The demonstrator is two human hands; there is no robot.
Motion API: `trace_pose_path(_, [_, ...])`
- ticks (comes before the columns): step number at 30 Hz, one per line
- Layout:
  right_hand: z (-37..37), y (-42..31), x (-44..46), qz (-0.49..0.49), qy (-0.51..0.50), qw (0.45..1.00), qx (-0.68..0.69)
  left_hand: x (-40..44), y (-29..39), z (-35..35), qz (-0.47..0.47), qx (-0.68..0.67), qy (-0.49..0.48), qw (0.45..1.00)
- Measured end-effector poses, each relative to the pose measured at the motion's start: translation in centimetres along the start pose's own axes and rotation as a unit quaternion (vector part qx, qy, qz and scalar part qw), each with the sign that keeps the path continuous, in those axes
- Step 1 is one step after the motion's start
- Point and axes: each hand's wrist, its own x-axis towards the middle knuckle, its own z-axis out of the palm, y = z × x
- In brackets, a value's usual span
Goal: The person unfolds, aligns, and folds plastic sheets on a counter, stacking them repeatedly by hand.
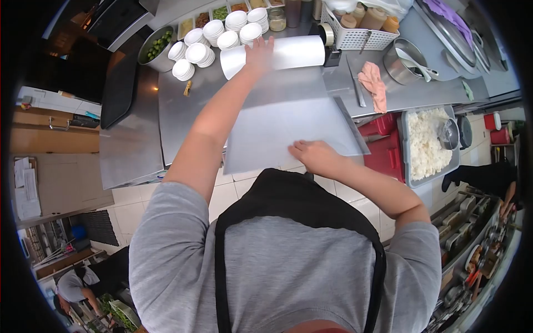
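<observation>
Trailing from its roll [300, 53] toward the person's black apron [288, 200], a translucent sheet [277, 122] covered the middle of the steel counter [177, 105]. The left hand [259, 56] rested on the roll, its fingers spread. Well apart from it, the right hand [319, 158] was at the sheet's near part, fingers bent; whether they pinched it could not be told. Stacks of small white dishes [235, 22] stood beyond the roll and to its left. Rightward were a white basket [355, 40] of bottles, a pink cloth [373, 86] and a metal pot [393, 69]. Further out, a tub [409, 176] held white food.
</observation>
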Motion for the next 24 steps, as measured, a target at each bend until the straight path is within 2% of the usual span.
trace_pose_path(1, [-1.9,-0.6,-0.4,-0.008,-0.059,0.997,0.042,0.1,-0.1,-0.5,-0.004,-0.015,-0.039,0.999])
trace_pose_path(2, [-3.7,-1.1,-0.5,-0.009,-0.059,0.997,0.042,0.0,-0.1,-1.4,-0.004,-0.014,-0.039,0.999])
trace_pose_path(4, [-6.4,-1.4,-0.7,-0.016,-0.203,0.978,0.039,-0.1,-0.2,-3.5,-0.009,-0.059,-0.148,0.987])
trace_pose_path(5, [-6.6,-0.6,-0.4,-0.016,-0.203,0.978,0.039,0.0,-0.3,-4.0,-0.009,-0.060,-0.148,0.987])
trace_pose_path(7, [-7.6,2.2,1.4,-0.049,-0.152,0.987,-0.003,0.1,-0.6,-4.8,-0.003,-0.080,-0.187,0.979])
trace_pose_path(11, [-4.9,9.3,7.6,0.064,0.046,0.996,-0.029,0.7,-1.3,-4.9,0.005,-0.090,-0.196,0.976])
trace_pose_path(13, [-3.5,12.8,11.0,0.118,0.000,0.993,-0.024,0.7,-1.4,-5.1,0.023,-0.089,-0.206,0.974])
trace_pose_path(14, [-1.8,14.5,12.0,0.115,0.001,0.993,-0.023,0.5,-1.4,-5.2,0.021,-0.087,-0.207,0.974])
trace_pose_path(17, [3.6,17.0,13.3,0.079,0.037,0.995,-0.053,-0.6,-1.0,-5.3,0.012,-0.090,-0.195,0.977])
trace_pose_path(19, [6.5,16.0,12.4,0.101,0.015,0.991,-0.090,-1.7,-0.7,-4.4,0.029,-0.101,-0.089,0.990])
trace_pose_path(20, [6.8,15.0,11.5,0.093,-0.006,0.994,-0.061,-2.0,-0.5,-3.7,0.028,-0.102,-0.090,0.990])
trace_pose_path(22, [7.2,11.2,8.2,0.053,0.017,0.992,-0.113,-2.8,0.2,-2.2,0.073,-0.049,-0.002,0.996])
trace_pose_path(23, [6.5,9.0,6.8,0.046,-0.059,0.987,-0.140,-3.4,0.6,-1.6,0.073,-0.050,-0.002,0.996])
trace_pose_path(24, [5.1,6.7,5.1,0.016,-0.087,0.978,-0.190,-4.0,1.0,-1.1,0.084,-0.019,0.053,0.995])
